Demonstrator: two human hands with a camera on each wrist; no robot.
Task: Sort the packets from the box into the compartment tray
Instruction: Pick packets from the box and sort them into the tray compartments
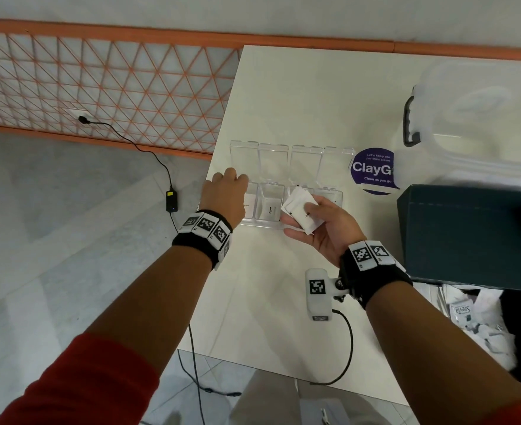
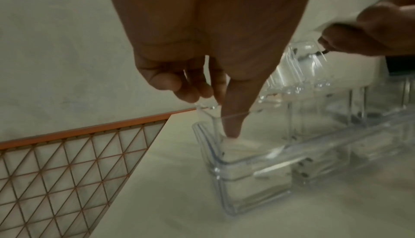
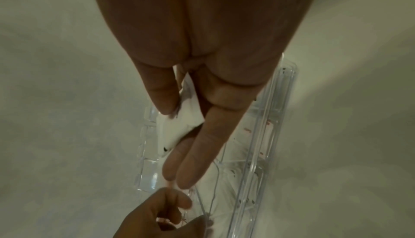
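Right hand (image 1: 320, 228) grip pinching crinkled white packets (image 1: 302, 211), left hand (image 1: 227, 196) finger extended into clear tray (image 1: 296, 223)

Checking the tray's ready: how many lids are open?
4, side by side along the tray's far edge: leftmost lid by the left hand, rightmost lid by the purple sticker.

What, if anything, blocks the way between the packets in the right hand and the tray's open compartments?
Nothing visible does. The right hand holds white packets just above the clear tray, whose lids are flipped back. The left hand occupies only the leftmost compartment, one finger pressing a packet there.
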